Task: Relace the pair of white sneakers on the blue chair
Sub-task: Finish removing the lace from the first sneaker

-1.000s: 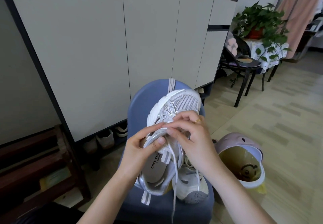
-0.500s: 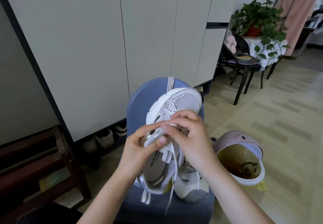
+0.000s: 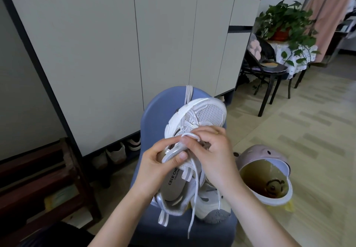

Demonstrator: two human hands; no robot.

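Note:
I hold a white mesh sneaker [image 3: 204, 113] above the blue chair [image 3: 159, 110], toe pointing away from me. My left hand [image 3: 156, 165] grips its side near the eyelets, thumb pressed on the upper. My right hand [image 3: 212, 150] pinches the white lace [image 3: 193, 189], which forms a small loop at my fingertips; its loose end hangs down over the seat. The second white sneaker [image 3: 212, 206] lies on the seat under the first, partly hidden. Another lace [image 3: 187, 96] hangs over the chair's backrest.
A tall grey cabinet [image 3: 115, 44] stands just behind the chair, with shoes under it. A pink open-lidded bin [image 3: 269, 171] sits on the floor to the right. A black chair [image 3: 269, 69] and a potted plant [image 3: 285, 21] are at the back right, a dark wooden rack [image 3: 38, 179] on the left.
My right hand has drawn a little loop of lace up out of the eyelet area. The hanging lace end has swung slightly. The view shifted a bit.

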